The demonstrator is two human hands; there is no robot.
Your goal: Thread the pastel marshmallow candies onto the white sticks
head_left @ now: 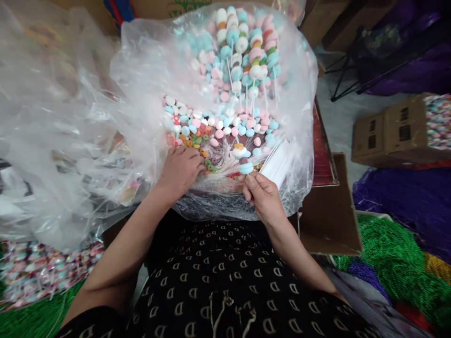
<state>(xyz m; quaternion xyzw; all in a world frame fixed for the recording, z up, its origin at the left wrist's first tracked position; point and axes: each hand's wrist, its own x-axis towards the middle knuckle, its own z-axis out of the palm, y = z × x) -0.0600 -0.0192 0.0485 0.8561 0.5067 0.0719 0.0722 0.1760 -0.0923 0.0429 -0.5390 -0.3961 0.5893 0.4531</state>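
My right hand (261,191) pinches the lower end of a candy skewer (245,168), which has blue, brown, white and orange pieces threaded on it. On the left, my left hand (181,170) reaches into small coloured candy rings (200,138); its fingers are bent together and the tips are partly hidden. Loose pink, white and blue candies (225,126) lie just beyond both hands. A bundle of white sticks (276,162) rests beside my right hand. Several filled skewers (255,56) are piled at the back on the clear plastic bag (303,89).
More crumpled plastic (70,94) spreads along the left, above wrapped candy skewers (45,267). To the right are a red board edge (323,150), an open cardboard box (331,211), another carton (394,129) and green netting (391,253). A black folding frame (343,77) stands farther back.
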